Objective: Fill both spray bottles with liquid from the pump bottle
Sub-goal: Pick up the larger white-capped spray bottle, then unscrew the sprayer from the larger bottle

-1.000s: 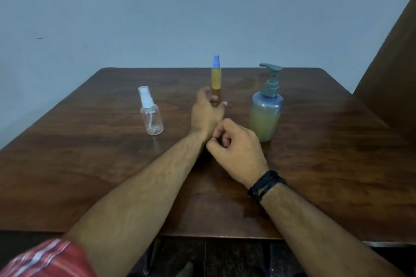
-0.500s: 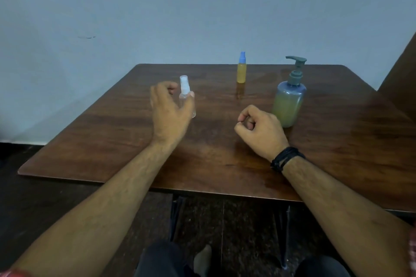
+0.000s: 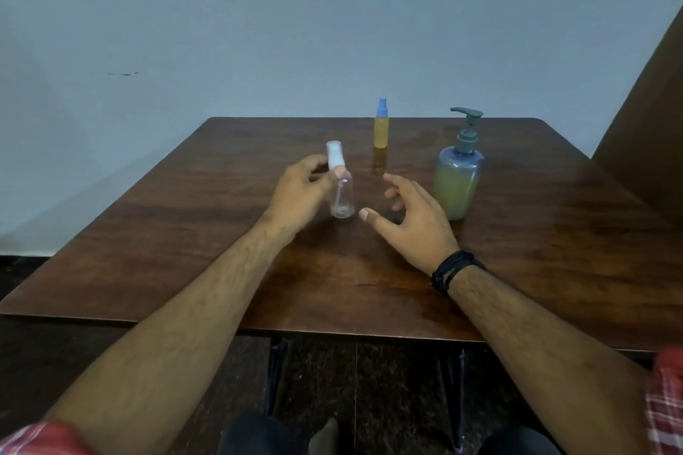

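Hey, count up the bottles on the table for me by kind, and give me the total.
Spray bottles: 2, the clear bottle held by the left hand, and the small yellow bottle with a blue cap
Pump bottles: 1, the pump bottle beside the open right hand
Total: 3

Head view: forward-down, close over table [image 3: 554,270].

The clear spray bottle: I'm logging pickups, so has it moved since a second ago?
Yes. The clear spray bottle, now pinched by the left hand, sits closer to the pump bottle than before, nearer the table's middle.
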